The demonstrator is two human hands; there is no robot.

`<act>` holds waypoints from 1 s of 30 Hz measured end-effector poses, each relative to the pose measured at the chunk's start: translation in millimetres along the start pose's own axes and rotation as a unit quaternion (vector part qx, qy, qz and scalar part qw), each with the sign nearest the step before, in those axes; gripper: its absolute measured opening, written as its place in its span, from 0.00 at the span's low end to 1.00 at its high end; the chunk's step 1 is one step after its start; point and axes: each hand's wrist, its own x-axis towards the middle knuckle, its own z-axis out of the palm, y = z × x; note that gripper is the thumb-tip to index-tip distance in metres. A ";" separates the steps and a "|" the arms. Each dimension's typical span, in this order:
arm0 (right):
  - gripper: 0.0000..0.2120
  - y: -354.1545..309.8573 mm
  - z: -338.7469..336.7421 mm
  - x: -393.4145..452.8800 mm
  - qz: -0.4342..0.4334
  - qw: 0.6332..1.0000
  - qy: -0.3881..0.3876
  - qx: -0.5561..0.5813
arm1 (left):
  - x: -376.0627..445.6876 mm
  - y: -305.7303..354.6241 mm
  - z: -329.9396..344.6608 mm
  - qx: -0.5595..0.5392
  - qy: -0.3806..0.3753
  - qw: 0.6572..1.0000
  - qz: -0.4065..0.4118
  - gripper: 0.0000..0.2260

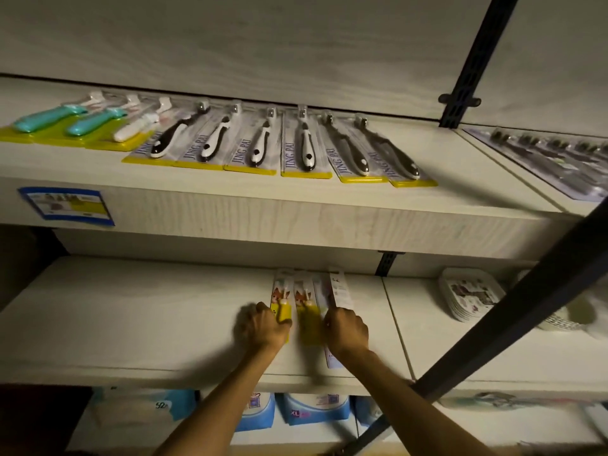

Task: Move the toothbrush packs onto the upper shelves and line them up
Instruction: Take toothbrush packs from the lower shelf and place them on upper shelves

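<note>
On the middle shelf (131,324) lie three toothbrush packs side by side. My left hand (263,327) is shut on the leftmost yellow cartoon pack (282,299). A second yellow cartoon pack (306,311) lies between my hands. My right hand (347,329) grips the white pack (340,289) on the right, tilted off the shelf. On the upper shelf (296,209) a row of several packs is laid out: teal-handled ones (49,121) at left, black-and-white "JING PAI" packs (263,143) in the middle and right.
A dark diagonal metal brace (513,307) crosses the right side in front of the shelves. A stack of white plates (470,297) sits on the middle shelf at right. Grey multi-brush packs (552,159) lie on the upper right shelf. Blue packets (312,408) fill the bottom shelf.
</note>
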 end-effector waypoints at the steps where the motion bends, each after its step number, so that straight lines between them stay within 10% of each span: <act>1: 0.10 -2.0 2.2 0.2 0.009 1.000 -0.005 -0.006 | 1.9 -6.4 -0.9 -0.001 0.003 1.000 -0.009 0.32; 10: 0.10 -35.2 21.3 4.3 0.012 1.000 0.003 0.011 | 30.5 -67.7 -37.5 -0.147 -0.067 0.983 -0.089 0.26; 23: 0.14 -48.7 13.7 8.3 0.106 0.988 0.011 0.109 | 19.7 -112.0 -62.9 -0.470 -0.112 0.870 -0.094 0.07; 30: 0.07 -55.2 15.3 -1.9 0.144 0.831 -0.113 0.525 | -22.1 -114.5 -92.0 -0.525 -0.141 0.833 -0.098 0.11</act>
